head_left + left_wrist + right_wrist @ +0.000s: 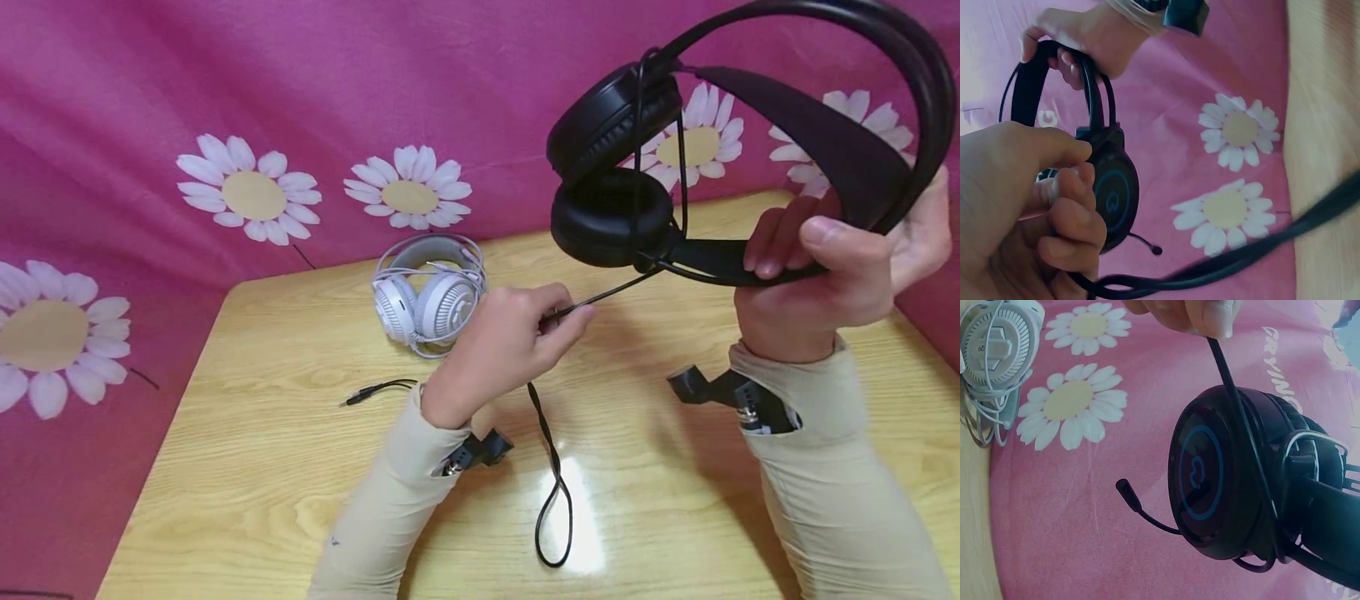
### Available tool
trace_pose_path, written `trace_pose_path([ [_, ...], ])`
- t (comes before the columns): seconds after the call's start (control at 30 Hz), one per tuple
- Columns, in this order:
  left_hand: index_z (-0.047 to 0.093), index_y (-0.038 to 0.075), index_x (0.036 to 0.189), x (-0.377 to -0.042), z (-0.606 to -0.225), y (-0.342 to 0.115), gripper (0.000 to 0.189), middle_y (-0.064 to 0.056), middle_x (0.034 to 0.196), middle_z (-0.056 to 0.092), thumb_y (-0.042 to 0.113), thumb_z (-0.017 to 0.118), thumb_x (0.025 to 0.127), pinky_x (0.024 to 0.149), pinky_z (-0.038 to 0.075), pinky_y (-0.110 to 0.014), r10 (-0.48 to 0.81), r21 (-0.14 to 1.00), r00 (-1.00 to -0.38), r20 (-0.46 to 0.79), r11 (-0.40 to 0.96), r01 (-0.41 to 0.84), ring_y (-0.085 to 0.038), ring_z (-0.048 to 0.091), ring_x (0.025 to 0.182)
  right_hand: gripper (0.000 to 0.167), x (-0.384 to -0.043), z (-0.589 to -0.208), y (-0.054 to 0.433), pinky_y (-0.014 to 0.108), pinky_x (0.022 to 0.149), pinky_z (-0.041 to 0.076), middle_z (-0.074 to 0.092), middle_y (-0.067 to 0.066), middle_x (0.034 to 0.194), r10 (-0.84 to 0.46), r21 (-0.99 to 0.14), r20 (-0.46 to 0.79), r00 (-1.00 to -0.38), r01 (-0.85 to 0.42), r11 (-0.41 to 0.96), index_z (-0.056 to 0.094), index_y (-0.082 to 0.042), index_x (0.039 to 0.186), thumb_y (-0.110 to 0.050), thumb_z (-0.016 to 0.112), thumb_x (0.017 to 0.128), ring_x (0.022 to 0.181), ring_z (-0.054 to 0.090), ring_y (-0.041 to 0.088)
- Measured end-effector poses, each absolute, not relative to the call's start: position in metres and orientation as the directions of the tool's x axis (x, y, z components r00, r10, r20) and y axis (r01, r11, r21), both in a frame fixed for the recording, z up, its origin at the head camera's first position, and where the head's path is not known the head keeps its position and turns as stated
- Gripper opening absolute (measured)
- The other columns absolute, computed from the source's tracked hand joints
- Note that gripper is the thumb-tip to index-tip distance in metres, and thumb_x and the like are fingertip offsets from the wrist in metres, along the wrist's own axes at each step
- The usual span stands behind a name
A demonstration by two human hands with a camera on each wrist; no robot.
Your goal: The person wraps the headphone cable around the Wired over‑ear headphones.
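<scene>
My right hand (840,258) grips the headband of a black headset (600,117), holding it raised above the table at the right. Its black cable (553,446) runs taut from the lower ear cup to my left hand (502,346), which pinches it between thumb and fingers. Some cable also passes round the ear cups. Below the left hand the rest hangs doubled and twisted, ending in a loop. A plug end (363,395) shows left of that hand. In the right wrist view a small boom microphone (1127,494) sticks out beside the logoed ear cup (1200,472).
A white headset (450,304) with its cord wrapped about it sits toward the back of the wooden table (262,400). Behind and at the sides hangs a pink cloth (337,83) printed with daisies. Small dark cameras (476,450) are strapped at both wrists.
</scene>
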State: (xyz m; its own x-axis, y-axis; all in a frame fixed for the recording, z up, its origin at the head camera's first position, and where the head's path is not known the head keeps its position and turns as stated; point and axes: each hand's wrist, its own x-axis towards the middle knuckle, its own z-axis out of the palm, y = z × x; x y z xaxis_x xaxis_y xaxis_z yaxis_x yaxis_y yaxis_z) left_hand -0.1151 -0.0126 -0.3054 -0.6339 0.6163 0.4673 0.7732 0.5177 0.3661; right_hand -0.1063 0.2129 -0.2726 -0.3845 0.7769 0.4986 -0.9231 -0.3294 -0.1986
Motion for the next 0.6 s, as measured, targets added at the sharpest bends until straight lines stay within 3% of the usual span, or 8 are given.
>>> trace_pose_path([
  [0.13, 0.057, 0.017, 0.07, -0.118, -0.308, -0.02, 0.035, 0.009, 0.059, 0.04, 0.031, 0.065, 0.102, 0.053, 0.028, -0.019, 0.6, 0.396, -0.646, 0.472, 0.511, 0.763, -0.003, 0.037, 0.053, 0.042, -0.103, -0.268, 0.206, 0.028, 0.035, 0.032, 0.032, 0.009, 0.042, 0.777, -0.209, 0.518, -0.359, -0.933, -0.292, 0.049, 0.019, 0.095, 0.003, 0.047, 0.056, 0.033, 0.025, 0.02],
  [0.4, 0.059, 0.017, 0.071, -0.121, -0.318, -0.025, 0.032, 0.009, 0.06, 0.043, 0.028, 0.067, 0.1, 0.054, 0.029, -0.018, 0.574, 0.434, -0.676, 0.462, 0.519, 0.737, -0.002, 0.039, 0.055, 0.05, -0.101, -0.273, 0.208, 0.03, 0.038, 0.037, 0.036, 0.011, 0.044, 0.746, -0.209, 0.553, -0.371, -0.928, -0.307, 0.048, 0.016, 0.098, 0.003, 0.056, 0.05, 0.034, 0.031, 0.022],
  [0.5, 0.057, 0.017, 0.071, -0.125, -0.321, -0.023, 0.033, 0.01, 0.061, 0.042, 0.029, 0.066, 0.1, 0.055, 0.029, -0.019, 0.583, 0.423, -0.674, 0.454, 0.525, 0.739, -0.003, 0.039, 0.055, 0.046, -0.098, -0.275, 0.214, 0.031, 0.038, 0.038, 0.037, 0.013, 0.043, 0.74, -0.201, 0.545, -0.394, -0.918, -0.341, 0.048, 0.019, 0.091, 0.005, 0.056, 0.048, 0.034, 0.032, 0.022],
  [0.6, 0.057, 0.018, 0.071, -0.128, -0.322, -0.019, 0.033, 0.01, 0.062, 0.043, 0.03, 0.066, 0.101, 0.055, 0.028, -0.019, 0.595, 0.42, -0.671, 0.444, 0.523, 0.742, -0.003, 0.04, 0.056, 0.024, -0.096, -0.278, 0.23, 0.03, 0.042, 0.043, 0.046, 0.014, 0.044, 0.664, -0.219, 0.585, -0.466, -0.879, -0.424, 0.046, 0.018, 0.069, 0.006, 0.058, 0.051, 0.036, 0.039, 0.022],
])
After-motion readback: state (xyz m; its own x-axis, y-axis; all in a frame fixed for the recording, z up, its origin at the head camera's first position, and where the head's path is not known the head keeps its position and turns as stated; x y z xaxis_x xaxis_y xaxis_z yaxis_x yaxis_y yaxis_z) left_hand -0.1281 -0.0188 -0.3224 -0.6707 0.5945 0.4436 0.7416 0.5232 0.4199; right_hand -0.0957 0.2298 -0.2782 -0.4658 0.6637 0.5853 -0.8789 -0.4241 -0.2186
